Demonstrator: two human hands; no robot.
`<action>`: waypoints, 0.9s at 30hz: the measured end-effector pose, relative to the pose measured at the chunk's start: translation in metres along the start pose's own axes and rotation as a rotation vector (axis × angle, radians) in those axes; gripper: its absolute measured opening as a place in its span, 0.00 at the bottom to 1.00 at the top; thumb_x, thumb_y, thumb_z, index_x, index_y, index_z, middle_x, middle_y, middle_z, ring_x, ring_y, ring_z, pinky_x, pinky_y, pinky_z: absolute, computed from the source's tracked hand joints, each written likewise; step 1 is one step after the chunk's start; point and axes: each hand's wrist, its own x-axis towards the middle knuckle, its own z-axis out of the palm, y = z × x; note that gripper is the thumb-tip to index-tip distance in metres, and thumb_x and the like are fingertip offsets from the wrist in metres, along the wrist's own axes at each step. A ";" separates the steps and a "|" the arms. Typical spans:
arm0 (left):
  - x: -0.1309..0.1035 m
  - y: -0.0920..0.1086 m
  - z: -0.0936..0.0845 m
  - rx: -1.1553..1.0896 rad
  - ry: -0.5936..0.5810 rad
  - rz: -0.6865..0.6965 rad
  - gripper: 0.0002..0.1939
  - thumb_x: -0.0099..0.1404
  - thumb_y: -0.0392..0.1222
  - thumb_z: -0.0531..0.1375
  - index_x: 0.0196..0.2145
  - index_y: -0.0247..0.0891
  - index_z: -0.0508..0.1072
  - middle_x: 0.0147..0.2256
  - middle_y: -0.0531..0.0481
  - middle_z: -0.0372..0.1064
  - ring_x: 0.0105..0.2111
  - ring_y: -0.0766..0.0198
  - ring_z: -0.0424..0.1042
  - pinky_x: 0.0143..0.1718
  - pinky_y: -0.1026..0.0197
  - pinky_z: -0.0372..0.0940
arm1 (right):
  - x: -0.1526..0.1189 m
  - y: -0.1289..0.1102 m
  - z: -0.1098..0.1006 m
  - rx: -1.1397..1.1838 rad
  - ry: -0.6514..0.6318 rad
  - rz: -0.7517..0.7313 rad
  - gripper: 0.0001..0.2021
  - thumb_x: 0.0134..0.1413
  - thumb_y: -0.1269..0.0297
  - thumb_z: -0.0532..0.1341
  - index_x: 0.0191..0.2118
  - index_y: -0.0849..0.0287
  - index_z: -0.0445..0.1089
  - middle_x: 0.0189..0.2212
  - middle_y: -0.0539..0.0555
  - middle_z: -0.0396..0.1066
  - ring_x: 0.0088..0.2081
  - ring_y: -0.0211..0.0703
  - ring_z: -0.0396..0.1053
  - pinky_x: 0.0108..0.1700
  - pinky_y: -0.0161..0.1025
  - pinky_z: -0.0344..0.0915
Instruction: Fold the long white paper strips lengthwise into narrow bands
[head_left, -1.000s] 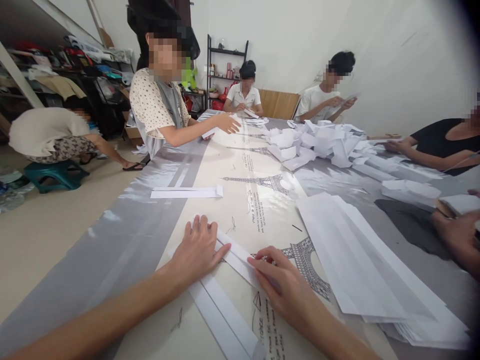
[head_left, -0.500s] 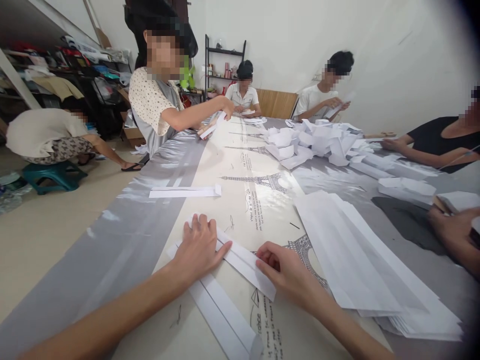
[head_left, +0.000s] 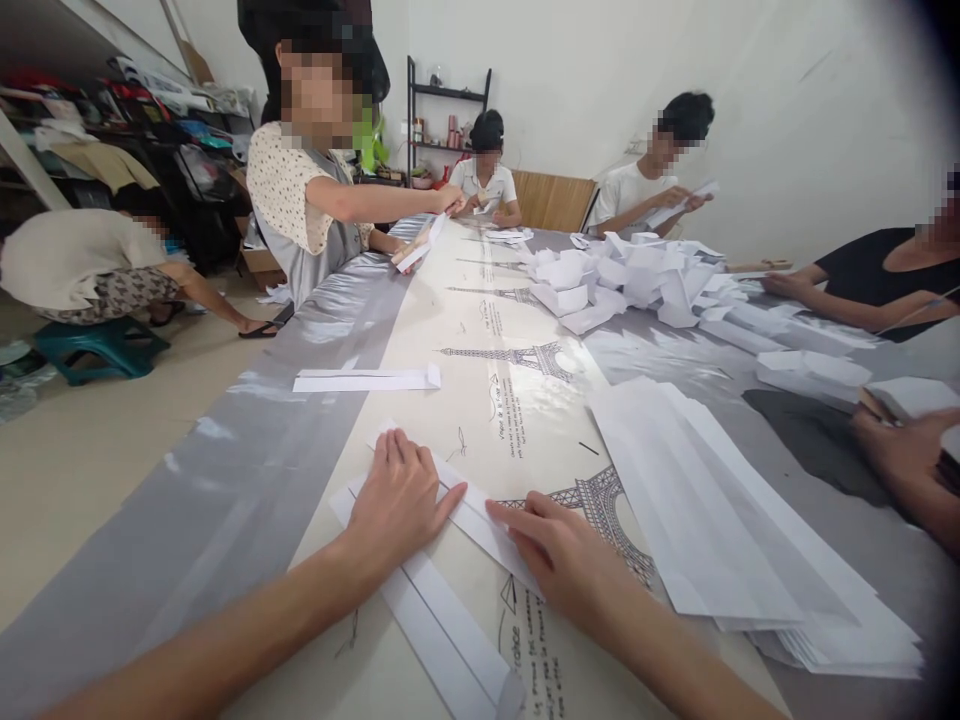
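A folded strip of white paper (head_left: 480, 522) lies slantwise on the table in front of me. My left hand (head_left: 397, 497) rests flat over its upper end, fingers stretched out and pressing it down. On the lower part of the strip, my right hand (head_left: 566, 555) touches the paper with its index finger extended; the other fingers are partly hidden behind the hand. Underneath and crossing it is a second folded paper strip (head_left: 442, 625), its middle covered by my left hand. Farther off, a third folded strip (head_left: 367, 380) lies alone, one end turned up.
A stack of white paper sheets (head_left: 735, 510) lies to the right. Beyond it is a heap of folded white paper pieces (head_left: 630, 275). Several people sit or stand around the table, handling paper. One person (head_left: 90, 260) crouches on a green stool (head_left: 101, 348) at left.
My right hand has shifted slightly up and left along the strip, its index finger now stretched out instead of curled at the edge. My left hand stays on the strip.
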 end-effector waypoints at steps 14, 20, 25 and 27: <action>0.005 0.002 -0.005 -0.135 -0.060 -0.038 0.48 0.69 0.73 0.49 0.51 0.16 0.74 0.53 0.11 0.67 0.55 0.23 0.68 0.54 0.33 0.62 | -0.044 0.006 0.016 -0.517 0.252 -0.278 0.30 0.57 0.87 0.47 0.64 0.68 0.63 0.58 0.68 0.68 0.54 0.63 0.70 0.48 0.57 0.75; 0.008 0.004 -0.014 -0.075 -0.138 -0.049 0.48 0.68 0.71 0.53 0.53 0.12 0.72 0.55 0.08 0.64 0.56 0.23 0.68 0.55 0.33 0.61 | -0.063 0.011 0.015 -0.508 0.254 -0.264 0.22 0.70 0.73 0.49 0.65 0.69 0.63 0.60 0.67 0.70 0.51 0.62 0.72 0.45 0.57 0.77; 0.008 0.004 -0.019 -0.014 -0.171 -0.027 0.49 0.70 0.72 0.49 0.54 0.12 0.72 0.56 0.08 0.63 0.57 0.24 0.68 0.54 0.34 0.63 | -0.069 0.014 0.011 -0.421 0.219 -0.360 0.23 0.70 0.77 0.49 0.67 0.71 0.60 0.67 0.65 0.63 0.63 0.58 0.65 0.56 0.54 0.74; 0.007 0.004 -0.020 -0.005 -0.184 -0.021 0.49 0.71 0.71 0.48 0.54 0.11 0.71 0.56 0.07 0.63 0.56 0.24 0.68 0.54 0.35 0.63 | -0.069 0.016 0.010 -0.393 0.218 -0.394 0.22 0.70 0.79 0.50 0.65 0.72 0.62 0.66 0.64 0.63 0.65 0.56 0.63 0.58 0.52 0.73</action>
